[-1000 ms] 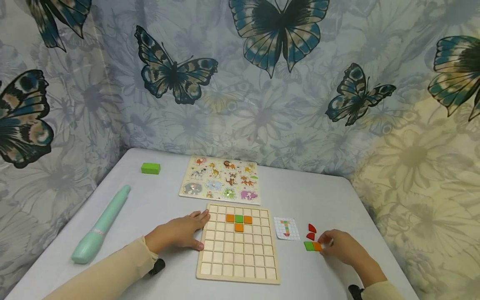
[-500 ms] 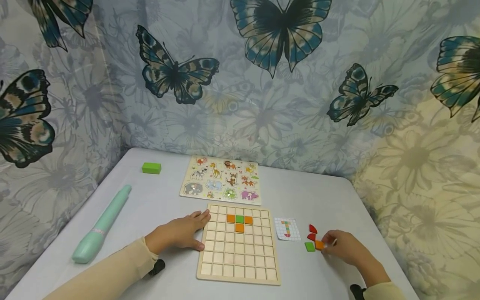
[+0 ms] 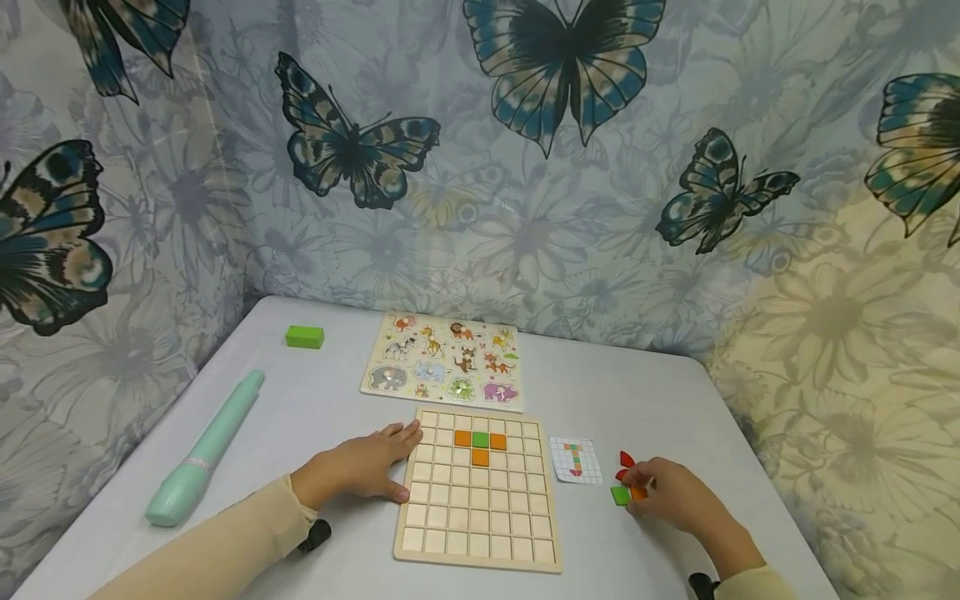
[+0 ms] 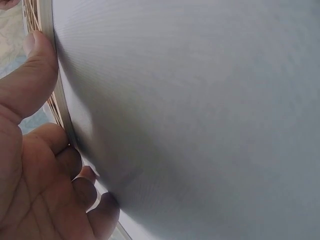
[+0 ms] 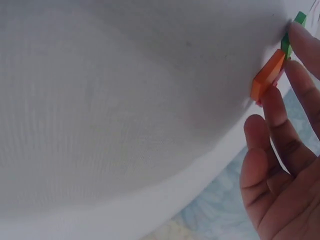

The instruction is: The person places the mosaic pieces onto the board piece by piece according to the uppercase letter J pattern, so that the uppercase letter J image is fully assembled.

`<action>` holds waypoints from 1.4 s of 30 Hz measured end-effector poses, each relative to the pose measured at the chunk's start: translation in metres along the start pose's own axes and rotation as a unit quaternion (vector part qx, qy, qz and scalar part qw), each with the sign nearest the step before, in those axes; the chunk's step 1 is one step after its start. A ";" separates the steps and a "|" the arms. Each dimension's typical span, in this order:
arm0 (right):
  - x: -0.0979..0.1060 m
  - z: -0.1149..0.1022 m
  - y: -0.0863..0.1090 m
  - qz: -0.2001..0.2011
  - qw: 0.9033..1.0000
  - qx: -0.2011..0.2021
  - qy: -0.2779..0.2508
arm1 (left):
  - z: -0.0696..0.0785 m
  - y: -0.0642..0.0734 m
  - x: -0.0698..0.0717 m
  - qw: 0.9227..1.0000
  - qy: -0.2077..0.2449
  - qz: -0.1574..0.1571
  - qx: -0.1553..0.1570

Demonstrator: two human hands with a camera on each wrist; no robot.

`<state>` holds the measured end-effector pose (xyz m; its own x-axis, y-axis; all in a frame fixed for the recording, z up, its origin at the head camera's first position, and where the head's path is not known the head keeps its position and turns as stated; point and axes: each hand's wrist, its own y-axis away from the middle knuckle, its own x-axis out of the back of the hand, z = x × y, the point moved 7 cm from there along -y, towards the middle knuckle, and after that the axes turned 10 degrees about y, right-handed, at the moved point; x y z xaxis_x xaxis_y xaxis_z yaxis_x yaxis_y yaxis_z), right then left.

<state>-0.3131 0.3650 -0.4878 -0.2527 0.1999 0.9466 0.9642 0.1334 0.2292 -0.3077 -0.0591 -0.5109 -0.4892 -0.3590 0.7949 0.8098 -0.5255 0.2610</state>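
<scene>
My left hand rests along the left edge of a wooden grid board, fingers spread, with its thumb and fingertips right at the rim in the left wrist view. One green and several orange square tiles sit in the board's upper cells. To the right of the board, my right hand has thumb and index finger at a loose green tile, pinching it at the table. Its middle finger touches an orange tile beside it. Two red quarter-round pieces lie just behind, one partly hidden by the fingers.
A small pattern card lies between the board and the loose pieces. Behind the board is an animal puzzle. A green block stands at the back left, and a mint-green, club-shaped object lies along the left side.
My right hand first shifts the orange tile slightly away from the green one, then moves left so thumb and index finger reach the green tile. My left hand keeps its place on the board.
</scene>
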 end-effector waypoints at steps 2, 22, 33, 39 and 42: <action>0.000 -0.001 0.001 -0.002 1.000 0.000 0.000 | 0.000 0.000 -0.001 1.000 -0.001 0.000 0.002; -0.001 0.008 0.004 0.010 1.000 -0.005 0.007 | -0.004 -0.002 -0.004 1.000 -0.003 0.002 -0.007; 0.003 -0.017 -0.001 0.036 0.998 0.056 0.012 | -0.004 -0.003 -0.001 1.000 -0.012 0.004 -0.006; -0.004 -0.093 -0.018 0.040 0.988 0.148 0.034 | -0.004 -0.003 0.000 1.000 -0.004 0.004 -0.005; -0.014 -0.133 -0.027 0.030 0.981 0.187 0.049 | -0.005 -0.003 -0.003 1.000 0.002 0.001 -0.003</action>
<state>-0.3244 0.2295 -0.4769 -0.1694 0.1276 0.9773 0.8756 0.4746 0.0898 -0.3104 -0.0604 -0.5164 -0.4884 -0.3642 0.7930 0.8090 -0.5296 0.2551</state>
